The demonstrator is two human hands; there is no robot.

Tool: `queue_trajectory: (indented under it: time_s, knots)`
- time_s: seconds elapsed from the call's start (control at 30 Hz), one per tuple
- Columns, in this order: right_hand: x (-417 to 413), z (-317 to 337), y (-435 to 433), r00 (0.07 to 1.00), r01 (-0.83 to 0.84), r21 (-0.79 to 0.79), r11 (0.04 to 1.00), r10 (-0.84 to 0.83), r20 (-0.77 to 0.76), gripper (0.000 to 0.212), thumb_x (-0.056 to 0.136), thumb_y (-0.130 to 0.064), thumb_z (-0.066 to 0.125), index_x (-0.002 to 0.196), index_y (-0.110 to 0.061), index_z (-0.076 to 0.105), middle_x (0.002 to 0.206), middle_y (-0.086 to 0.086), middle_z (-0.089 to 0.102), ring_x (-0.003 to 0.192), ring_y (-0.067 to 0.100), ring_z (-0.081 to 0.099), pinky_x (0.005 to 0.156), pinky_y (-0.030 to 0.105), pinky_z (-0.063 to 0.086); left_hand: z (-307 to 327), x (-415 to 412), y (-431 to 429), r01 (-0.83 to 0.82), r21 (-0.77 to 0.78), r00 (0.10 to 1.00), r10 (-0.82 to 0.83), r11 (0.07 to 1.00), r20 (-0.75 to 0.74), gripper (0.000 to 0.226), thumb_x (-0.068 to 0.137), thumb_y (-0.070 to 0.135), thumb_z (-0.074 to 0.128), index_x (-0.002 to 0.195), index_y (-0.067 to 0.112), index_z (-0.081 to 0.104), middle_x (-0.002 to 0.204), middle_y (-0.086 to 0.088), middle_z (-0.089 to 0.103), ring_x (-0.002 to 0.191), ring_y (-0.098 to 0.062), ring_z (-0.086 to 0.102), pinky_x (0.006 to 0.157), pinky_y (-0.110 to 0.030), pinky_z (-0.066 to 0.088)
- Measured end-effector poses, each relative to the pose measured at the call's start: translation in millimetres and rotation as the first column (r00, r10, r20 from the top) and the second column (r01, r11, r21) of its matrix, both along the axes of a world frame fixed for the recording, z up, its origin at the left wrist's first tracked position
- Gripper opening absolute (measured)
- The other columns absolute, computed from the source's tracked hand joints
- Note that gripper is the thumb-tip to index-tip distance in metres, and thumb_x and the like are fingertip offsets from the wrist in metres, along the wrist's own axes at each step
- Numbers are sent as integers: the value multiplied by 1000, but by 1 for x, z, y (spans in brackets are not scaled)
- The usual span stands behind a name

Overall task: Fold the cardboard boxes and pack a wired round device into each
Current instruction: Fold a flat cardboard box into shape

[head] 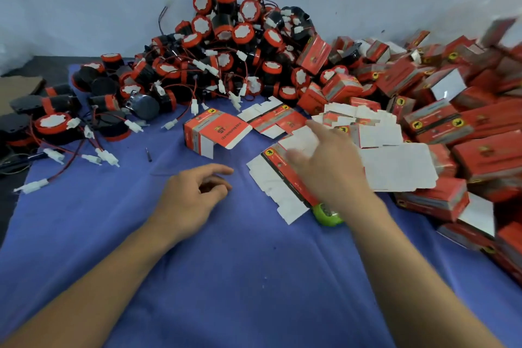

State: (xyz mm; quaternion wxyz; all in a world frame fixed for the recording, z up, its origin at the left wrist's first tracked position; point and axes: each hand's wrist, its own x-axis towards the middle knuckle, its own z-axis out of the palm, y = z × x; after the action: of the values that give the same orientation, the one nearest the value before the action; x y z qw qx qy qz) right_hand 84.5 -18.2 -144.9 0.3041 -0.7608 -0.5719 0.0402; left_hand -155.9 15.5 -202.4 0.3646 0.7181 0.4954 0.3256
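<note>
A heap of round black-and-red wired devices (226, 45) with white plugs is piled against the wall at the back. One folded red box (210, 133) with an open flap stands in the middle of the blue cloth. Flat, unfolded red-and-white box blanks (271, 178) lie to its right. My right hand (324, 167) hovers over these blanks, blurred, fingers spread, holding nothing. My left hand (195, 195) rests on the cloth with loosely curled fingers and is empty.
Folded red boxes (452, 121) are stacked in a big pile along the right side. A green object (327, 215) lies under my right wrist. A small dark screw-like piece (148, 154) lies on the blue cloth (226, 277). Loose devices (53, 127) sit at the left.
</note>
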Motion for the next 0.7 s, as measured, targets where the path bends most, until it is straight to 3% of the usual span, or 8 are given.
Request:
queue_trajectory:
  time_s: [0.07,0.13,0.27,0.37,0.47,0.57,0.6,0.7]
  knots:
    - [-23,-18,1,959,-33,-254,967,103,265,88,85,-66,60,153,-17,32,153,8,40,143,29,31,117,42,27,0,-1,-1,-3,-9,1000,3,1000,-5,47,92,0,67,101,46,70,88,25,76,91,5,69,78,-3,46]
    - [-39,-34,0,930,4,-376,927,135,343,92,90,-70,51,155,-11,25,162,17,26,151,34,18,124,45,14,0,-1,-1,-1,-5,1000,1,1000,-21,52,89,-5,65,99,46,70,88,25,76,91,5,69,78,-3,47]
    - [-50,-43,0,898,29,-306,951,111,427,66,96,-60,47,142,-12,43,150,15,44,142,36,33,120,47,23,0,-1,0,3,-3,1000,-3,1000,-18,54,88,-7,63,101,45,70,90,25,76,93,4,69,78,-4,47]
    - [-56,-45,-1,913,-151,-251,956,232,335,65,95,-58,51,146,-19,44,141,4,52,137,28,38,120,42,23,1,-1,-1,-11,5,1000,11,1000,-19,51,89,-2,65,109,44,69,92,23,77,93,3,69,81,-8,48]
    - [-61,-47,-3,936,-321,-163,933,339,97,66,89,-60,60,144,-26,47,128,-4,59,126,22,48,112,36,35,1,2,-2,-61,65,994,67,996,-88,50,88,6,69,122,44,66,105,21,74,92,1,66,81,-8,47]
    - [-68,-52,-8,889,-453,-139,881,434,-150,86,83,-55,66,156,-40,23,135,-8,57,126,17,50,108,34,41,0,5,-4,-40,161,940,92,986,-328,55,90,15,64,140,35,57,142,13,59,124,-8,55,105,-27,44]
    - [-69,-52,-10,862,-495,-145,856,465,-200,94,80,-55,68,158,-45,15,139,-10,55,127,15,50,108,34,42,1,5,-4,-18,174,928,81,985,-365,55,90,18,62,143,34,56,145,12,58,131,-12,52,110,-33,42]
    - [-67,-50,-10,799,-601,-222,768,568,-198,115,63,-56,79,154,-54,9,146,-18,49,131,11,47,106,33,44,5,2,-5,34,215,908,59,976,-415,52,84,39,56,136,33,61,133,14,65,126,-12,55,106,-35,40]
